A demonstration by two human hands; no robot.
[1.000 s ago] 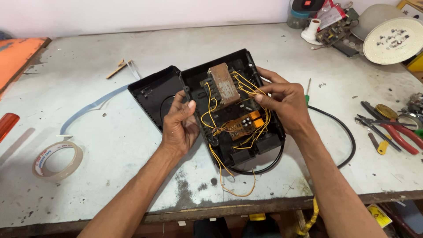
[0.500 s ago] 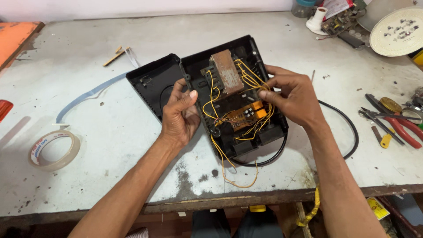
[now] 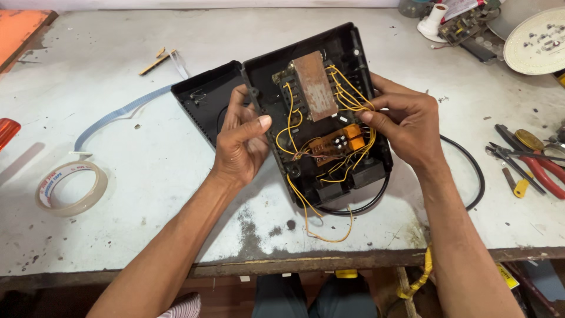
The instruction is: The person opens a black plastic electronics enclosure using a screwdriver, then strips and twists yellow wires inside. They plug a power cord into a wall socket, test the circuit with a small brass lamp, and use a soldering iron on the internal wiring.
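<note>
The right hand [image 3: 406,126] pinches yellow wires [image 3: 353,100] at the right edge of the open black casing [image 3: 318,118], mid-frame on the worktop [image 3: 106,76]. The left hand [image 3: 241,144] grips its left wall; the casing's long axis runs top to bottom between them.

Tape roll [image 3: 72,187] left of open casing [image 3: 318,112], pliers [image 3: 532,165] right.

Both hands [image 3: 241,144] [image 3: 406,126] hold the opened black casing [image 3: 353,65], seemingly touching yellow wires [image 3: 353,97].
</note>
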